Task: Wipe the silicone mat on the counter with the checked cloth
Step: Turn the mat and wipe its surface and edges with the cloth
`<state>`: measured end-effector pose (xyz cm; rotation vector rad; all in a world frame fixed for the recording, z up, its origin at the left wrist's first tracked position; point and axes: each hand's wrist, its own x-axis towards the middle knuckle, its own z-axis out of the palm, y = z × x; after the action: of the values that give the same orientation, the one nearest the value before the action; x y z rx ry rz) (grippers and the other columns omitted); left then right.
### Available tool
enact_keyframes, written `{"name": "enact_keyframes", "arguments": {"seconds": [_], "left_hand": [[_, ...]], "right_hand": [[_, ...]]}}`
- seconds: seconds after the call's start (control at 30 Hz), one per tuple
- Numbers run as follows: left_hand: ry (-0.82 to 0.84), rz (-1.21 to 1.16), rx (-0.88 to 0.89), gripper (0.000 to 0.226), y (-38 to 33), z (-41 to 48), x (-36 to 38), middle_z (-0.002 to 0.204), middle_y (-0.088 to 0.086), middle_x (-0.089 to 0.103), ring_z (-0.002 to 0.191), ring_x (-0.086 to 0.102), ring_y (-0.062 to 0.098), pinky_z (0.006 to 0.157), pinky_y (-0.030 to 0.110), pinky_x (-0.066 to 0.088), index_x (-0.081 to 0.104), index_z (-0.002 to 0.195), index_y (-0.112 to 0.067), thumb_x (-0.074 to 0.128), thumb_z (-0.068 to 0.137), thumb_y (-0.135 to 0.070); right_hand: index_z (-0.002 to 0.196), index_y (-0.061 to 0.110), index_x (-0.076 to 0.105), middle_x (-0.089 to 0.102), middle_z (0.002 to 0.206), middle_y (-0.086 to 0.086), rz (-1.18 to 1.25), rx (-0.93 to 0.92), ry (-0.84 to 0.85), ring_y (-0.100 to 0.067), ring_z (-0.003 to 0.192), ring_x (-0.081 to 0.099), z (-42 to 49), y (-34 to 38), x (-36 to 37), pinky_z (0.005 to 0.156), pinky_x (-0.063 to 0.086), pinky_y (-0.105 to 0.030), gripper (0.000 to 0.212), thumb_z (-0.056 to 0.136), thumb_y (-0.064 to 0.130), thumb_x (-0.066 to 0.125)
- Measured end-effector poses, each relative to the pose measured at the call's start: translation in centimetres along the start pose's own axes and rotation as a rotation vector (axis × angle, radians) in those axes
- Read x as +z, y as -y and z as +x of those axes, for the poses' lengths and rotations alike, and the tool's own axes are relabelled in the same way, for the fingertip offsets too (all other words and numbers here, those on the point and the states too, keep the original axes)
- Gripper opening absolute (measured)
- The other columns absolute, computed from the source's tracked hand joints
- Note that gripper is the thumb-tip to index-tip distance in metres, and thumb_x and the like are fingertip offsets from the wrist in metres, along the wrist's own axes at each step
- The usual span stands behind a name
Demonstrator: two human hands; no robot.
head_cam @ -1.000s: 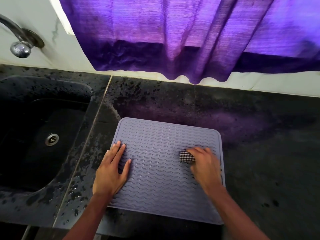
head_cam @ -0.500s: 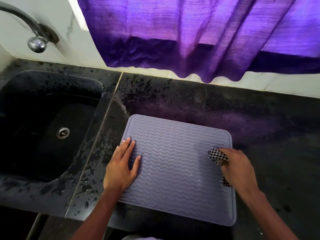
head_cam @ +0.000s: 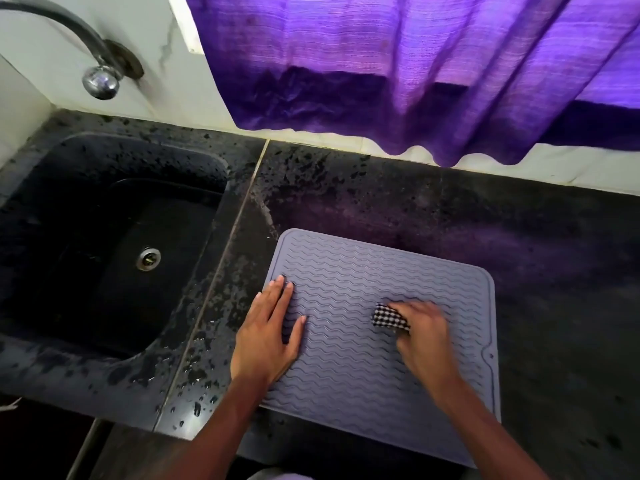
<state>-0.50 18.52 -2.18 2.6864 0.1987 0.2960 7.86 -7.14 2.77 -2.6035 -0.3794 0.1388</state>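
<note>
— Black speckled stone desk point(head_cam: 519, 237), wet beside its sunken black sink point(head_cam: 69, 220). What's in the basin?
— A round metal drain point(head_cam: 148, 258) shows at its bottom.
— And the grey wavy-ribbed silicone mat point(head_cam: 346, 375)?
— Flat on the desk, right of the sink. Left hand point(head_cam: 266, 337) presses straight-fingered on its left edge; right hand point(head_cam: 422, 341) grips the bunched black-and-white checked cloth point(head_cam: 388, 317) against its middle.

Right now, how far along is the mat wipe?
Set-up looks done: the left hand lies flat on the mat near its left edge, steadying it on the counter. In hand: the right hand grips the balled cloth mid-mat, blurred as if mid-stroke. Left: the mat shows no wiped-versus-unwiped mark, so I cannot tell how much remains.
</note>
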Motion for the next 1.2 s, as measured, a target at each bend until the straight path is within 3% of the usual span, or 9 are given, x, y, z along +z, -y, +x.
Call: {"name": "enact_keyframes", "arguments": {"seconds": [0.17,0.27,0.47,0.6,0.67,0.77,0.83,0.97,1.2], "left_hand": [[0.038,0.055,-0.016,0.091,-0.4,0.2,-0.6,0.164,0.004,0.034,0.151,0.03,0.015,0.124,0.038,0.029,0.033,0.158,-0.01,0.042,0.095,-0.074],[0.052,0.092,-0.028,0.106,-0.5,0.2,-0.8,0.163,0.008,0.036,0.148,0.034,0.019,0.121,0.038,0.03,0.028,0.159,-0.006,0.039,0.088,-0.085],[0.106,0.009,-0.034,0.116,-0.3,0.2,-1.0,0.167,0.005,0.026,0.153,0.028,0.019,0.118,0.045,0.038,0.019,0.161,-0.007,0.036,0.084,-0.091],[0.097,-0.155,-0.104,0.132,-0.7,0.1,-1.7,0.17,-0.003,0.014,0.152,0.028,0.013,0.115,0.035,0.042,-0.014,0.162,-0.023,0.052,0.073,-0.095],[0.093,-0.21,-0.119,0.137,-0.5,0.0,-1.8,0.172,-0.006,0.001,0.153,0.027,0.014,0.109,0.038,0.05,-0.02,0.16,-0.024,0.057,0.071,-0.094],[0.09,-0.252,-0.136,0.137,-0.3,-0.1,-1.5,0.172,-0.01,-0.005,0.153,0.027,0.013,0.102,0.042,0.055,-0.021,0.16,-0.025,0.057,0.071,-0.093],[0.074,-0.279,-0.129,0.135,-0.2,-0.2,-1.4,0.172,-0.011,-0.003,0.153,0.028,0.014,0.103,0.042,0.055,-0.018,0.161,-0.025,0.058,0.071,-0.093],[0.081,-0.299,-0.141,0.135,-0.2,-0.2,-1.2,0.172,-0.009,0.0,0.152,0.03,0.017,0.106,0.041,0.053,-0.013,0.162,-0.024,0.057,0.071,-0.093],[0.111,-0.215,-0.082,0.13,-0.1,0.2,-0.9,0.171,0.0,0.012,0.152,0.026,0.018,0.12,0.037,0.035,0.0,0.164,-0.015,0.052,0.074,-0.094]], "right_hand": [[0.103,0.019,0.072,0.072,0.092,0.006,0.082,-0.068,0.069,-0.011,0.084,0.053,1.6,4.3,2.1,0.072,0.036,-0.015,0.048,0.062,-0.006,0.076],[0.105,0.016,0.071,0.073,0.092,0.001,0.103,-0.106,0.072,-0.016,0.088,0.056,2.3,7.0,3.0,0.076,0.05,-0.027,0.048,0.062,-0.006,0.077],[0.096,0.019,0.071,0.071,0.084,-0.004,0.09,-0.212,0.177,-0.022,0.086,0.053,5.3,12.7,4.5,0.079,0.047,-0.034,0.032,0.072,0.0,0.063],[0.085,0.021,0.07,0.069,0.075,0.001,0.172,-0.214,0.307,-0.018,0.072,0.06,6.7,12.4,4.0,0.07,0.049,-0.032,0.018,0.074,0.006,0.067],[0.085,0.023,0.069,0.069,0.075,0.005,0.207,-0.166,0.253,-0.012,0.072,0.061,6.1,11.2,3.1,0.068,0.049,-0.028,0.018,0.074,0.009,0.069],[0.092,0.024,0.07,0.07,0.085,0.005,0.119,-0.09,0.111,-0.01,0.08,0.059,3.6,7.7,2.1,0.07,0.044,-0.021,0.026,0.072,0.009,0.069],[0.1,0.026,0.07,0.07,0.094,0.005,0.05,-0.057,0.068,-0.014,0.088,0.059,1.8,5.6,1.9,0.076,0.045,-0.024,0.04,0.067,0.004,0.069],[0.1,0.02,0.072,0.072,0.092,0.006,0.034,-0.088,-0.038,-0.019,0.081,0.058,0.4,5.7,3.1,0.071,0.047,-0.029,0.062,0.049,-0.014,0.068],[0.095,0.022,0.073,0.071,0.085,0.009,0.046,-0.068,0.0,-0.017,0.078,0.055,2.3,8.9,4.8,0.065,0.042,-0.023,0.059,0.045,-0.007,0.061]]}}
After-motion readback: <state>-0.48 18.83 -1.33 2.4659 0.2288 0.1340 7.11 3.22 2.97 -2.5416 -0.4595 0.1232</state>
